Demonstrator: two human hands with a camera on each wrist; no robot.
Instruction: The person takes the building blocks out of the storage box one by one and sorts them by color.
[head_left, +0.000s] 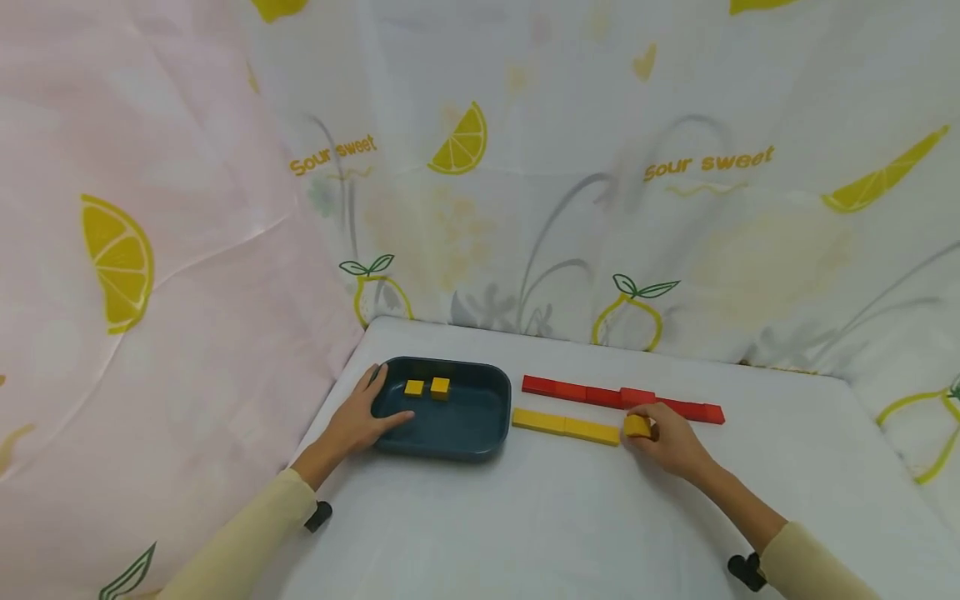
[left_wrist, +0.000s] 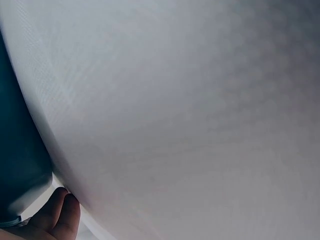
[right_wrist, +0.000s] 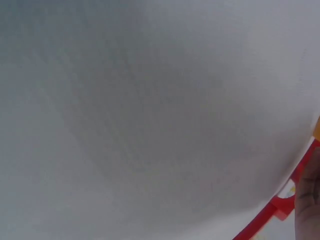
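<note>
In the head view, my left hand [head_left: 360,417] grips the left side of a dark blue-green tray [head_left: 457,452], its thumb over the rim and its fingers by the outer wall. Two small yellow blocks [head_left: 440,388] lie inside the tray. My right hand [head_left: 675,442] pinches a yellow block [head_left: 637,426] at the right end of a yellow row [head_left: 566,426], with a small gap between. Beyond that hand runs a row of red blocks [head_left: 570,391], one of them raised at the middle. The right wrist view catches only part of the hand [right_wrist: 307,202] and the red row [right_wrist: 257,224].
White cloth covers the table [head_left: 480,525]. A lemon-print curtain [head_left: 540,167] hangs behind it, and a pinkish cloth [head_left: 187,333] hangs on the left. Dark small devices are worn at both wrists.
</note>
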